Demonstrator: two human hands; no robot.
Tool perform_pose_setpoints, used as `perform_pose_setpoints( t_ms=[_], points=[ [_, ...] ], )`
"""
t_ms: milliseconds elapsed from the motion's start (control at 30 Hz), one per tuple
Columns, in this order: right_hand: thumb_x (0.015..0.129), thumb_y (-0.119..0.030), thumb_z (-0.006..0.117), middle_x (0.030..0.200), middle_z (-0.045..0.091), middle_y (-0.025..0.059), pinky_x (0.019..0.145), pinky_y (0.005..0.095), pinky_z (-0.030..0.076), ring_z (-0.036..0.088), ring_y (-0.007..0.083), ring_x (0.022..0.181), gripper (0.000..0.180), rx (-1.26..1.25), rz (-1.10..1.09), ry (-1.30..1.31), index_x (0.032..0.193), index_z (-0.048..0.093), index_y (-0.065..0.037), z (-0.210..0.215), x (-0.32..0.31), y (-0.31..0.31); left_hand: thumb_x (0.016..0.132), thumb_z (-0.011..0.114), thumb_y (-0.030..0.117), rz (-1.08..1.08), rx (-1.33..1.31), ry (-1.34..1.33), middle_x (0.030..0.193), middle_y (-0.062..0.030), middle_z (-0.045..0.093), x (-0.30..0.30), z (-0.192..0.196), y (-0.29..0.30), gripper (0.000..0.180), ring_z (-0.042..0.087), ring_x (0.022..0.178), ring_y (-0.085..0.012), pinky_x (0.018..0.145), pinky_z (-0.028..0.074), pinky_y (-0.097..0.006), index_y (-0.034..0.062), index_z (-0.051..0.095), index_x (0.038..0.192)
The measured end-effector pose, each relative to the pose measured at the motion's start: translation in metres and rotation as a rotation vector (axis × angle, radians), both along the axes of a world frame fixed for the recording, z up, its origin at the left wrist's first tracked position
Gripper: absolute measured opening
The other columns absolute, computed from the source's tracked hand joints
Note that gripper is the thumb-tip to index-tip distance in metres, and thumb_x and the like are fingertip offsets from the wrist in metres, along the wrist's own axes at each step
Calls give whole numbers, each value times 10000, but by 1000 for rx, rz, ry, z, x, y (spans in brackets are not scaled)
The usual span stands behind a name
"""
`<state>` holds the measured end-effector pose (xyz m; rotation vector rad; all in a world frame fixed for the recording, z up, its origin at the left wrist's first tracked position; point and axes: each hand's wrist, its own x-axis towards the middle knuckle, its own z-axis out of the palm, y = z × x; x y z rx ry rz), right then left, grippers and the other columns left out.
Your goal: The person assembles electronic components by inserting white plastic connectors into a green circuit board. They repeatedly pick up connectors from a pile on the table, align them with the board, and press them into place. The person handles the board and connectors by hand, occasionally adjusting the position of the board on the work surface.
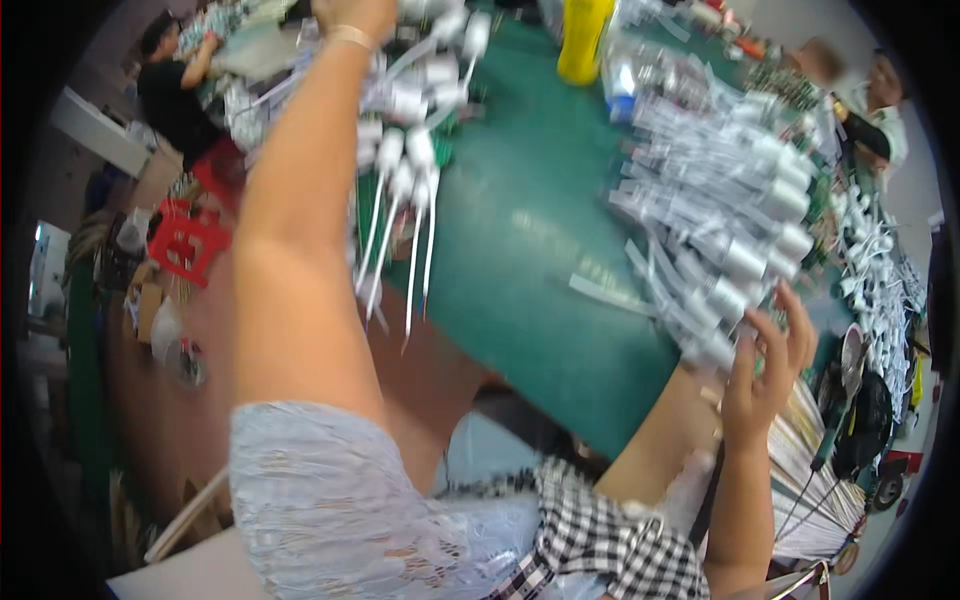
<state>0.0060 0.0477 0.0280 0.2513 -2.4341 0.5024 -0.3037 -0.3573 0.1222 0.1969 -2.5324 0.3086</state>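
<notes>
My left arm reaches up and away, and my left hand (352, 14) at the top edge grips a bunch of white pump heads (410, 110). Their thin dip tubes hang down over the edge of the green table (520, 250). My right hand (768, 365) is at the table's near right edge with its fingers spread. Its fingertips touch the near end of a large pile of white pump sprayers in clear sleeves (730, 200). It holds nothing that I can see.
A yellow bottle (583, 40) stands at the far side of the table. One person in black (170, 85) works at the far left and another person (872, 110) at the far right. Red stools (190, 240) stand on the floor at left. Thin white tubes (820, 480) fan out at lower right.
</notes>
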Motion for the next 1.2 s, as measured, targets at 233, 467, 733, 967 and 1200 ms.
perform_pose_setpoints(
  t_ms=[233, 467, 733, 967, 1200],
  points=[
    [852, -94, 537, 1315, 467, 168, 998, 402, 332, 448, 290, 1193, 278, -263, 348, -21, 1119, 576, -26, 9, 4, -51, 806, 440, 175, -540, 135, 304, 865, -211, 623, 98, 22, -10, 246, 591, 856, -368, 763, 454, -430, 18, 626, 843],
    [897, -602, 391, 1295, 445, 244, 958, 418, 431, 490, 357, 1155, 763, -1879, 523, -1252, 1345, 334, 14, -30, 9, -115, 801, 561, 45, -902, 550, 43, 824, -129, 612, 267, -50, 39, 190, 607, 726, -216, 681, 495, -329, -25, 554, 977],
    [835, -197, 571, 941, 624, 81, 652, 357, 528, 613, 191, 775, 317, -1532, 387, -1203, 1116, 560, -52, -1, 2, -67, 751, 611, 97, -980, 519, -321, 973, -141, 575, 360, -128, 67, 318, 528, 917, -321, 784, 436, -411, 41, 589, 1063],
    [780, -122, 595, 904, 626, 66, 530, 272, 494, 586, 136, 584, 285, -1056, 512, -857, 1039, 569, -5, 91, -1, -2, 768, 662, 263, -1201, 608, -231, 1031, -130, 626, 305, -83, 107, 367, 561, 966, -323, 855, 426, -409, 60, 626, 1071],
    [806, -191, 618, 855, 605, 84, 460, 245, 501, 606, 134, 548, 314, -991, 450, -839, 1035, 551, 12, 131, 45, 27, 879, 602, 232, -1054, 1144, 145, 1107, -75, 582, 262, -76, 138, 318, 537, 1010, -193, 853, 416, -313, 47, 572, 1136]
  ],
)
